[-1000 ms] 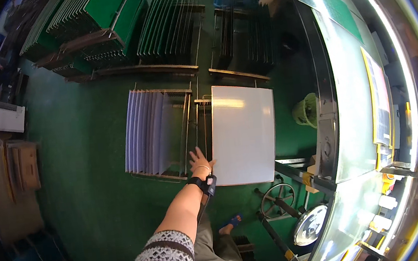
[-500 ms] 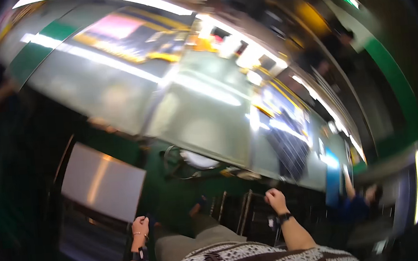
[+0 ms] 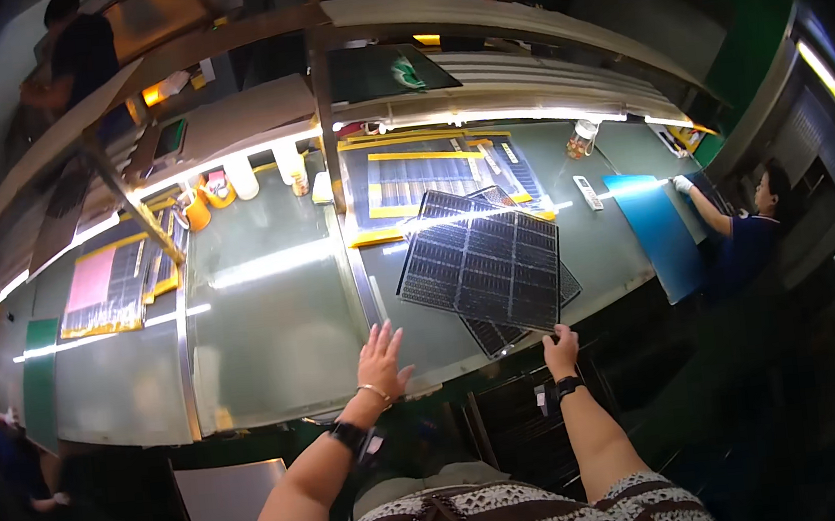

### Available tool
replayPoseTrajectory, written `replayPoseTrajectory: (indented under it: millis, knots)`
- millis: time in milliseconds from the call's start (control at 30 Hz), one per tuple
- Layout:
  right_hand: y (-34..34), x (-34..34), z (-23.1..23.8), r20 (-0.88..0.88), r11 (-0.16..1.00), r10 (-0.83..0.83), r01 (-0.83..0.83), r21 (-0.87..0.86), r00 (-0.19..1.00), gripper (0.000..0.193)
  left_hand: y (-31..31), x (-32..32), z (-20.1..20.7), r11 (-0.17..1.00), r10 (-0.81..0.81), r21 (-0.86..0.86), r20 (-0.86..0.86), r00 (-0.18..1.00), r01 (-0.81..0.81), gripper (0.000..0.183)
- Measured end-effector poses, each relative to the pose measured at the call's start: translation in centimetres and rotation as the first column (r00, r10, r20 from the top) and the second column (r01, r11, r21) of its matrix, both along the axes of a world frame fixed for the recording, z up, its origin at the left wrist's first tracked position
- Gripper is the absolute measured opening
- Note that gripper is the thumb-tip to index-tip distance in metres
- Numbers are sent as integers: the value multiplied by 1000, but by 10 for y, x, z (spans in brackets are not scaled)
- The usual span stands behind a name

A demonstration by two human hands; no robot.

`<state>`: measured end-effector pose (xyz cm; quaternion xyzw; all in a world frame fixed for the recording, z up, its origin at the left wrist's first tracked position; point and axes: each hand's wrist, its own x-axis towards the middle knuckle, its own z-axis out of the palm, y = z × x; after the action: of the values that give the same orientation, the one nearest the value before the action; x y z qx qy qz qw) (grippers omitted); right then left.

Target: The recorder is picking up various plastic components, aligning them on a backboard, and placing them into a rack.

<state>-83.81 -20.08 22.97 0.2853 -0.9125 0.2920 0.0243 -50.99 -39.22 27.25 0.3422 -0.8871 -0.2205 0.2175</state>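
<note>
Since half a second ago, both hands have come forward to the workbench [image 3: 275,345]; the left, then curled, is now spread. Blur has cleared, and the white sheet [image 3: 229,500] lies lower in view because my head has turned.

Left hand [image 3: 380,364]: released, palm down, fingers fanned at the bench's front edge, holding nothing. It is nearest the left side of the dark panels but apart from them. A bracelet and a dark strap circle that wrist.

Right hand [image 3: 562,352]: grasping the near right corner of the upper panel [image 3: 482,254] between thumb and fingers. How far the fingers reach beneath is too small to tell. A dark strap is on this wrist as well.

Position of panels: upper panel, black with a pale grid, lies askew across a similar lower panel [image 3: 490,337], whose corners show at the front and right. Both are on the bench, ahead of me and slightly right.

Surroundings: behind the panels, a yellow-taped sheet [image 3: 425,181]. To their right, a white handset [image 3: 588,193], with a clear jar [image 3: 582,138] farther back. Farther right, a co-worker [image 3: 752,238] reaches a white-gloved hand [image 3: 683,184] beside a blue sheet [image 3: 652,238].
</note>
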Motion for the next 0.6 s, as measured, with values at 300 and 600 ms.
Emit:
replayPoseTrajectory:
  millis: [300,600]
  knots:
    - [-13,-72,-36,801,922,-250,386,26,544,26,-42,-117,-35,985,-144,-19,470,871,173,70]
    - [1,-30,36,833,839,241,325,-436,497,2,-7,-66,-38,980,-150,-38,503,851,195,58]
